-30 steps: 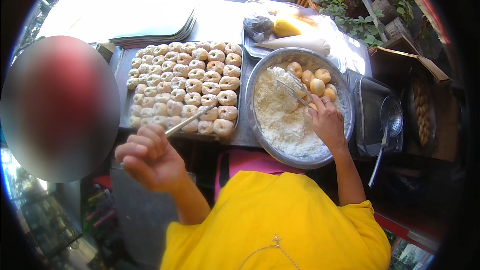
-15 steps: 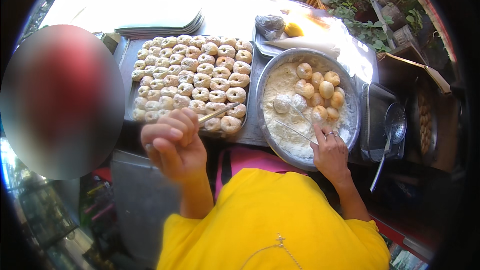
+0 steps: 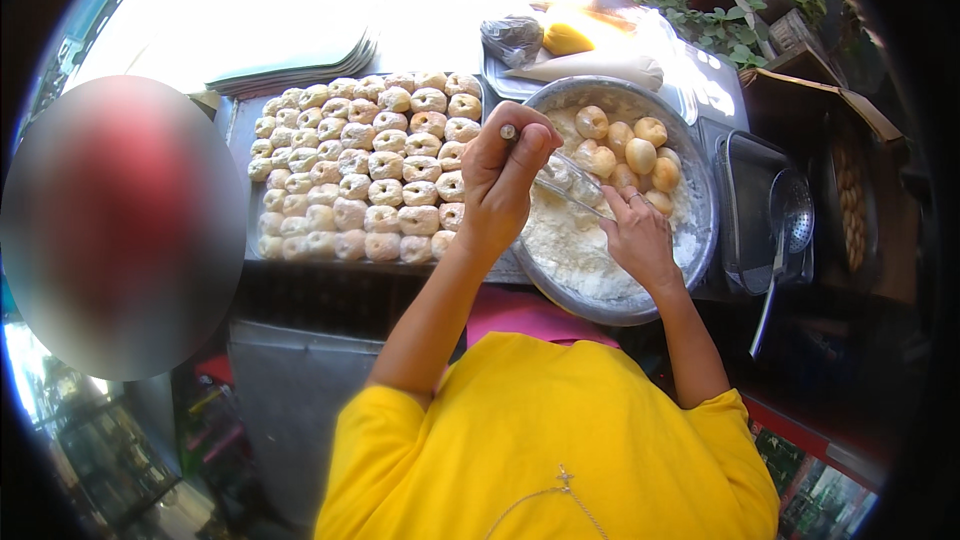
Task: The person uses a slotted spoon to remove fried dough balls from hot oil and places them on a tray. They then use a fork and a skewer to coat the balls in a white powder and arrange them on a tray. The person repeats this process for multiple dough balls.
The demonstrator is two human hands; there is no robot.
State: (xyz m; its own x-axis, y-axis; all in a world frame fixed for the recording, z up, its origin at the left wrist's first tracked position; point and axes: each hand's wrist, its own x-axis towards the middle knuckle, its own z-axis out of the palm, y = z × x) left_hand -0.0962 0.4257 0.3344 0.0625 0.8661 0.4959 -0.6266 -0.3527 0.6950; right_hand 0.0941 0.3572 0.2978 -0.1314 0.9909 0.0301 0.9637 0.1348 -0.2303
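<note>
A wide metal bowl [image 3: 640, 316] holds white powder [image 3: 575, 250] and several golden dough balls [image 3: 640, 153]. Over the bowl's left side, my left hand [image 3: 505, 175] is wrapped round a thin stick, whose round end [image 3: 508, 132] pokes out above the fist; its lower part is hidden. My right hand [image 3: 642, 240] grips slim metal tongs [image 3: 575, 198], which reach into the bowl toward powder-coated balls partly hidden by the left hand. Left of the bowl, rows of powdered doughnuts [image 3: 385, 165] with dimpled middles fill a tray.
Behind the bowl stands a tray with a piping bag [image 3: 590, 70] and a dark plastic bag [image 3: 512, 38]. To the right are a dark rectangular tray [image 3: 745, 265] and a skimmer [image 3: 791, 215]. Stacked trays [image 3: 300, 70] lie at the back left. A blurred person is at the left.
My left hand has swung right with its stick, from the doughnut tray to the bowl. My right hand has shifted slightly up and left, still gripping the tongs. The whole view has tilted a little.
</note>
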